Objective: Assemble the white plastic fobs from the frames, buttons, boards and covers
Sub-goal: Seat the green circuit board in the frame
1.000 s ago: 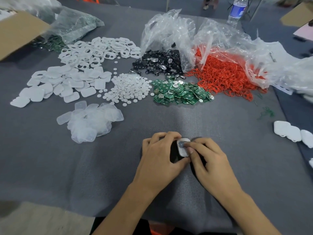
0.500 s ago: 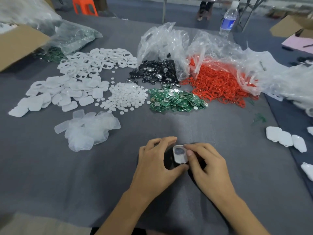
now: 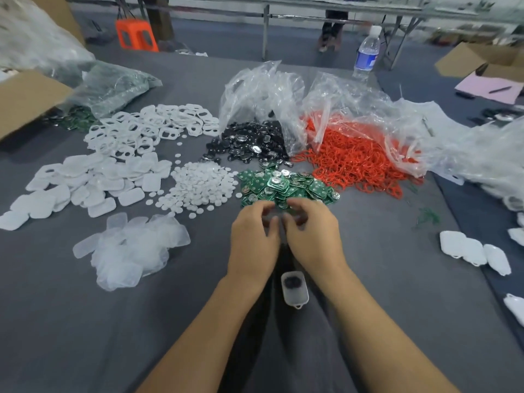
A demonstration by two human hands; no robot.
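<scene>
Left hand and right hand out over near edge of green board pile. Fingers loosely curled, apart, nothing held as far as blur shows. Part-built fob lies flat on counter between my forearms, dark recess up, loop end toward me. Step, I judge: pinch one board by edges, lift clear of neighbours. Boards thin, rigid, loosely heaped, silvery discs on some. Fob shell smooth whitish plastic, rounded rectangle. Counter cloth grey, felt-like.
</scene>
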